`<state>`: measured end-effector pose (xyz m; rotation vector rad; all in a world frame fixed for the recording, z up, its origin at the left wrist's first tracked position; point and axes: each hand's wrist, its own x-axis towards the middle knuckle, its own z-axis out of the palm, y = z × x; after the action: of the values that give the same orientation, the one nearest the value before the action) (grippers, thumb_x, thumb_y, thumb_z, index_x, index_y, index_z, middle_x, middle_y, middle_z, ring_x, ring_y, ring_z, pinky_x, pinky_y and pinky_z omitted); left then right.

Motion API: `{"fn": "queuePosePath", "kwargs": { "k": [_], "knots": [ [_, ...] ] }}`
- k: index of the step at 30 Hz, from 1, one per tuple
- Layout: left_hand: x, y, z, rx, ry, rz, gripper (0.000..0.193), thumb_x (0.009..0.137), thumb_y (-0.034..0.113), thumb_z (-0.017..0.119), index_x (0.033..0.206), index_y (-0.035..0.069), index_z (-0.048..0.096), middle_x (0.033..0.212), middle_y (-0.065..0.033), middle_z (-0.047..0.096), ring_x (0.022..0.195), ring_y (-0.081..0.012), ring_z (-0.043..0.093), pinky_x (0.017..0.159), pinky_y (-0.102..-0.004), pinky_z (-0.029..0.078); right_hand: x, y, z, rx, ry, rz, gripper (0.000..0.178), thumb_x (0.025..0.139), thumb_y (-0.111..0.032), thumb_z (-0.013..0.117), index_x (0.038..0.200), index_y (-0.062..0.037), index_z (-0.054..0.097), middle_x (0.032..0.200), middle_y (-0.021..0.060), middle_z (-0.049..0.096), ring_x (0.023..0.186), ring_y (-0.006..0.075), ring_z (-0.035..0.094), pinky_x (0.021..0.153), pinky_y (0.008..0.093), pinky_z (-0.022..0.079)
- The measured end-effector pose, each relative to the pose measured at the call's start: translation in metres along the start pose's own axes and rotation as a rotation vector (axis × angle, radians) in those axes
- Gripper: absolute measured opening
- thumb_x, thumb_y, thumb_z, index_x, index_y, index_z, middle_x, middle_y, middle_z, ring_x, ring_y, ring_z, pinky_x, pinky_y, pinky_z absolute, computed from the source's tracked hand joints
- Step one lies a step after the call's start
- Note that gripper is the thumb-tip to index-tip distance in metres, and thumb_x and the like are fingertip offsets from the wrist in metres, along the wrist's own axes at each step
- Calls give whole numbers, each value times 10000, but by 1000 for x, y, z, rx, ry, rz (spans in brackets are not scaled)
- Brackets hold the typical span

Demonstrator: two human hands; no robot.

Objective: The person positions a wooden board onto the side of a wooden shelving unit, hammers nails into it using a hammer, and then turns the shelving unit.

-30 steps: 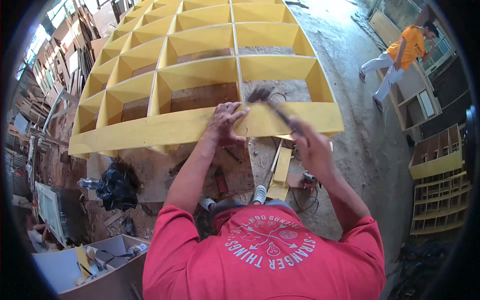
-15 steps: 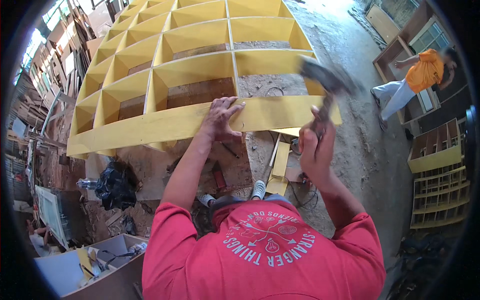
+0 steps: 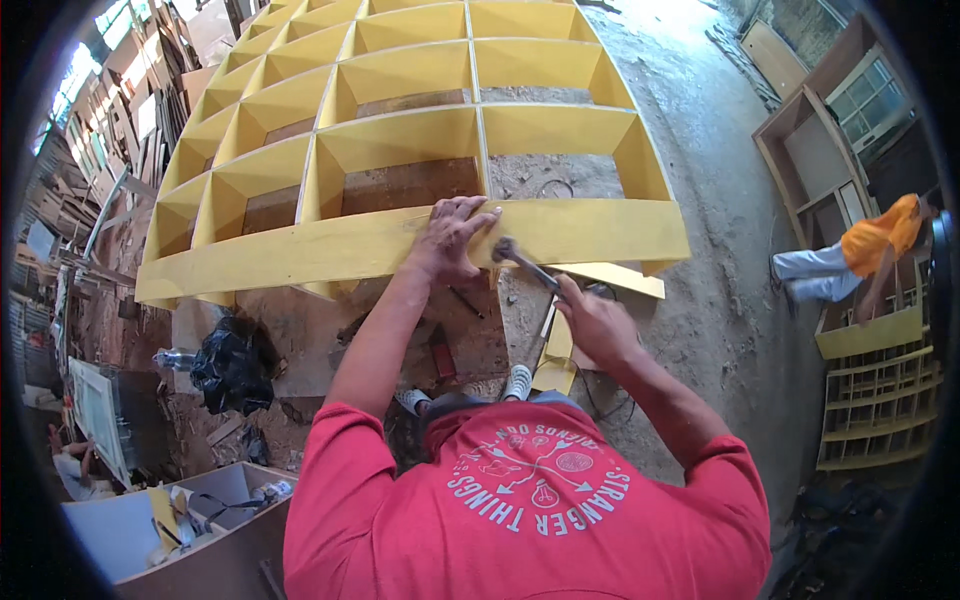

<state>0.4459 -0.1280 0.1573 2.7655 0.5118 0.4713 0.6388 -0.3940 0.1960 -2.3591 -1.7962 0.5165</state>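
Observation:
A large yellow wooden grid frame lies in front of me, its near side closed by a long yellow board. My left hand grips this board near its middle, fingers over the upper edge and thumb spread toward the lower edge. In my right hand is a hammer, held by its handle. The hammer head is at the board's face, just right of my left fingers. Whether a nail sits under the head cannot be made out.
Yellow offcuts lie below the board by my shoes. At left are a black plastic bag, a clear bottle and an open box. A person in orange is at the right, near yellow shelving.
The hammer has come down and left from a raised, blurred position to the board. My left hand stays on the board. The person in orange has moved right and nearer.

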Motion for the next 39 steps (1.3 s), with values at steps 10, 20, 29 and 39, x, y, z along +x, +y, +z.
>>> {"fn": "queuePosePath", "kwargs": {
  "k": [10, 20, 29, 39],
  "knots": [
    [-5, -3, 3, 25, 40, 11, 978, 539, 259, 920, 1462, 169, 613, 1557, -145, 532, 1449, -385, 469, 1242, -492, 360, -5, -14, -2, 376, 795, -342, 527, 1051, -138, 643, 1558, -155, 500, 1068, 269, 759, 929, 443, 758, 793, 531, 612],
    [-11, -5, 5, 40, 7, -10, 1046, 597, 348, 916, 1565, 196, 551, 1618, -162, 475, 1537, -358, 396, 1332, -514, 223, -5, -24, 8, 40, 84, 92, 495, 1070, -238, 622, 1547, -176, 503, 1072, 245, 760, 936, 449, 750, 760, 553, 591],
    [-75, 0, 15, -188, 320, 50, 772, 786, 267, 835, 1493, 85, 585, 1595, -223, 468, 1530, -410, 400, 1284, -542, 309, -13, -56, 12, 115, 224, 144, 448, 1071, -305, 627, 1498, -217, 526, 1057, 242, 758, 978, 485, 732, 789, 583, 560],
    [-386, -128, 23, -148, 623, -875, 138, 939, 160, 701, 1009, 47, 739, 991, -188, 752, 959, -417, 715, 878, -507, 571, 12, -101, 64, 395, 399, 321, 341, 1128, -310, 585, 1319, -32, 640, 1069, 149, 703, 963, 254, 650, 885, 396, 509]
  ]
}}
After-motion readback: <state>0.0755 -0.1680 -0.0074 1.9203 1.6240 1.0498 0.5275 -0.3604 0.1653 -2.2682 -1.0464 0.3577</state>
